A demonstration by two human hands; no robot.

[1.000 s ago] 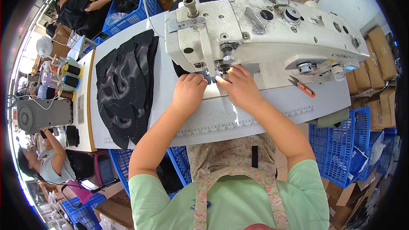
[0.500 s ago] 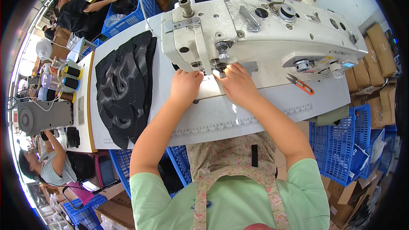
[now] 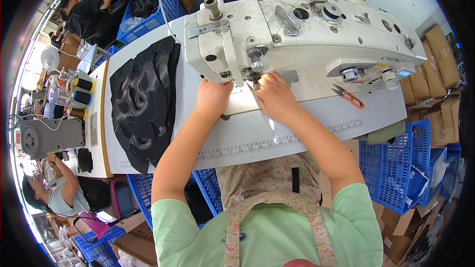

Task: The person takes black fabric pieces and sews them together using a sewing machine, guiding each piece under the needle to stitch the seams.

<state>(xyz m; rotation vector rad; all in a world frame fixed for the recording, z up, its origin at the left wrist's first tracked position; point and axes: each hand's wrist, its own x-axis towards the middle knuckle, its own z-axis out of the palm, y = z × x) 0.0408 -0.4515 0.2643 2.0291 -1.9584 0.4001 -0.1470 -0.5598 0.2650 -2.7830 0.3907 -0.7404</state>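
Note:
Both my hands are at the needle end of a white industrial sewing machine [image 3: 302, 44]. On the left of the presser foot, my left hand [image 3: 213, 99] is closed, its fingertips tucked under the machine head. My right hand [image 3: 275, 97] bends its fingers just right of the foot, thumb pointing inward, beside a lit spot. What the fingers hold is hidden; only a small dark edge [image 3: 225, 117] shows below my left hand. To the left lies a stack of black cut pieces [image 3: 141, 94] with dotted lines and glossy curved patches.
Orange-handled thread snips [image 3: 352, 99] lie right of my right hand on the grey table [image 3: 247, 151], which has a ruler scale along its near edge. Blue crates [image 3: 396, 168] stand at right. Thread spools [image 3: 84, 84] fill a side bench; two co-workers sit at left.
My left hand has shifted slightly left and toward the machine; the right hand stays almost in place. At the upper left, a co-worker's arm has moved from the crate up to the bench.

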